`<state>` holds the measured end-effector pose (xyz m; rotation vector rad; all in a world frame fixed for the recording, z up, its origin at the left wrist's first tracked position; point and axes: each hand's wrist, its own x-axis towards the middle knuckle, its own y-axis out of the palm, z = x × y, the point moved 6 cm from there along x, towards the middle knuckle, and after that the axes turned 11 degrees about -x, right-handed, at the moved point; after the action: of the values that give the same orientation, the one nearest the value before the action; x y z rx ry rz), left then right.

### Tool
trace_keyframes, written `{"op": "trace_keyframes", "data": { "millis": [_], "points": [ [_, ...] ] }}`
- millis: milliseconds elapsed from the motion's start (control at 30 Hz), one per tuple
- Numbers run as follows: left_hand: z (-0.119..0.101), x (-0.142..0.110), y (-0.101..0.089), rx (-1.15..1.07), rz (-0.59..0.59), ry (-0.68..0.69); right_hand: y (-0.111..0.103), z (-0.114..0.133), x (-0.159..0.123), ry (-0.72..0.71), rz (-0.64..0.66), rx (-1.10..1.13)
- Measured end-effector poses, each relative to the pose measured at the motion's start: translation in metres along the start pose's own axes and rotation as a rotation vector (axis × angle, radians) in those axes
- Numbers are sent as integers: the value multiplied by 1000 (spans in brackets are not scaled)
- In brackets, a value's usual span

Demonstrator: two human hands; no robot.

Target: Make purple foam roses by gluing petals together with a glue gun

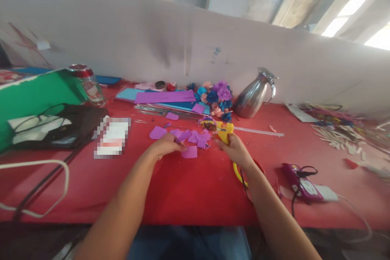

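My right hand [237, 149] is closed around the grip of a yellow hot glue gun [226, 129], its nozzle end pointing left over the red table. To the left, my left hand [167, 146] is closed in a pinch, with a small purple paper piece [183, 135] at its fingertips. Several more cut purple pieces lie loosely around that hand, among them a square [190, 152] just right of the fingers and a rounded piece [157, 132] behind the hand. Parts of the pile are hidden by my left fingers.
Behind lie purple strips [164, 97] on blue sheets, and paper flowers [224, 91]. A steel jug [252, 95] stands at the back right. Yellow scissors handles [237, 172] lie under my right forearm, a purple power strip [301, 183] further right. A glass jar [91, 87] stands left.
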<state>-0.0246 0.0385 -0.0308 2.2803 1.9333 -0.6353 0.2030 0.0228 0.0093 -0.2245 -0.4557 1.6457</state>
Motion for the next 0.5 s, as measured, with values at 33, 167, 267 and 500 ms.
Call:
{"op": "trace_keyframes", "data": {
  "millis": [33, 167, 267, 500],
  "points": [
    [0, 0, 0, 15, -15, 4, -3, -1, -5, 2, 51, -46],
    [0, -1, 2, 58, -43, 14, -2, -9, -19, 8, 182, -272],
    [0, -1, 6, 140, -9, 11, -2, -14, -22, 11, 194, -433],
    [0, 2, 12, 348, 39, 33, -9, -17, -24, -2, 186, -494]
  ]
}}
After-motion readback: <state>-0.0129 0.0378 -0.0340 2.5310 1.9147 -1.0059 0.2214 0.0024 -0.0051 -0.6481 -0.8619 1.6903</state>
